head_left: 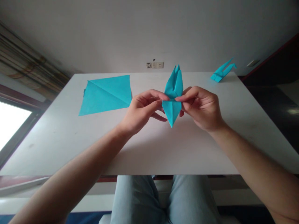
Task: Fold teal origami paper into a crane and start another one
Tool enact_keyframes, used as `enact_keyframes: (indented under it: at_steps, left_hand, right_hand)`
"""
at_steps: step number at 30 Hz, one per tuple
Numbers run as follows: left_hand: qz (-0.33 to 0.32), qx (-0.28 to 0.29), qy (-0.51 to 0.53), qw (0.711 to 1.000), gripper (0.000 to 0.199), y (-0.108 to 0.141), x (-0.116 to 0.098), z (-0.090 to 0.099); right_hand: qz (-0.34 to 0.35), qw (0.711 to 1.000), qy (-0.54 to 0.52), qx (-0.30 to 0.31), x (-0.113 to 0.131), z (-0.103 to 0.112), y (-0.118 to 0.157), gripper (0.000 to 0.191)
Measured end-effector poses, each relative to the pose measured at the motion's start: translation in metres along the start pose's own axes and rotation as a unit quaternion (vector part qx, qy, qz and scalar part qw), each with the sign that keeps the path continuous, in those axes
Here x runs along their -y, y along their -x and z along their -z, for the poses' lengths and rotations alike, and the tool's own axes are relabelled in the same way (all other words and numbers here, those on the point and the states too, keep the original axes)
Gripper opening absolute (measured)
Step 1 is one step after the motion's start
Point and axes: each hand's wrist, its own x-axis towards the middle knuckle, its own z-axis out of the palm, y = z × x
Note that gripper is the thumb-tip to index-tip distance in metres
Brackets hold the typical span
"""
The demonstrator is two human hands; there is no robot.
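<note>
A folded blue paper model hangs in the air above the middle of the white table, nearer the far edge than the near one. It stands upright in the view, with a narrow double point rising at the top and a single sharp point hanging below. Its layers are bunched at a waist across the centre.

The left hand and the right hand come in from either side and hold the model at that waist. Each hand pinches it between thumb and fingers, so neither grip is open. The two sets of fingertips nearly meet at the centre, and the paper is clamped between them. The remaining fingers curl loosely beneath.

Pinching right at the creases, with both hands level and the pressure even, keeps the layers from sliding against each other. A light touch suits the thin points, which can crumple or tear under a hard squeeze.

To the left of the hands, a flat sheet of blue paper lies on the table near the far left corner, with diagonal creases across it. Near the far right corner sits a finished origami crane, its neck and tail raised. Beyond the far edge, a wall socket panel is set into the white wall. Below the near edge, the person's knees in pale jeans show.
</note>
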Motion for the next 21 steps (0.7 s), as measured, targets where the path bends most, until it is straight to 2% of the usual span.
enact_keyframes:
  at_steps: [4,8,11,15,21]
  left_hand:
    - [0.001,-0.010,0.004,1.000,0.044,-0.0010,-0.0008,-0.0028]
    - [0.007,-0.013,0.001,1.000,0.038,-0.0020,-0.0026,-0.0044]
    - [0.004,-0.016,0.002,1.000,0.035,-0.0019,-0.0028,-0.0039]
    - [0.007,-0.019,0.001,1.000,0.043,-0.0007,-0.0026,-0.0024]
    - [0.016,-0.018,-0.022,0.999,0.048,-0.0003,-0.0029,-0.0008]
  right_hand:
    - [-0.002,1.000,0.005,0.011,0.0007,0.0016,-0.0010,0.047]
    - [0.002,1.000,-0.007,0.021,-0.0006,0.0033,-0.0007,0.040]
    - [-0.001,1.000,0.000,0.021,-0.0014,0.0034,-0.0004,0.041]
    - [-0.002,1.000,0.007,0.022,-0.0022,0.0026,-0.0007,0.042]
    - [0.053,0.998,0.008,0.043,-0.0020,0.0038,0.0024,0.013]
